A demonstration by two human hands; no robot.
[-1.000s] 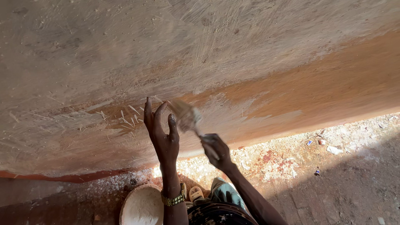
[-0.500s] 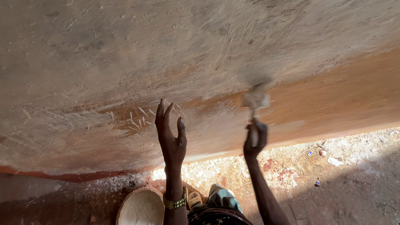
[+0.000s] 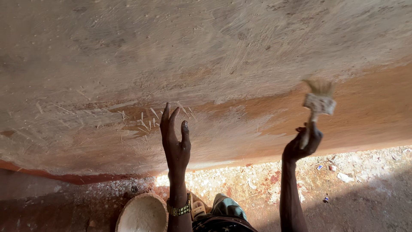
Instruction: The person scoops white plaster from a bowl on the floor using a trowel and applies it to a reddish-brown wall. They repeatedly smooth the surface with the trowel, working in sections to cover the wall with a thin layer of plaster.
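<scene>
Right hand (image 3: 301,144) is gripping the paintbrush (image 3: 316,103) closed-fisted, bristles up against the wall (image 3: 206,56). Left hand (image 3: 175,141) is bracing open-fingered and empty beside the scratch marks. Best keeping strokes long and overlapping across the orange band.

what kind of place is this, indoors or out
Probably outdoors, at the foot of a building wall being coated. A rough plastered wall with an orange-brown lower band meets bare, sunlit ground strewn with pale flecks. The right hand holds a brush; a round bowl sits below.
</scene>
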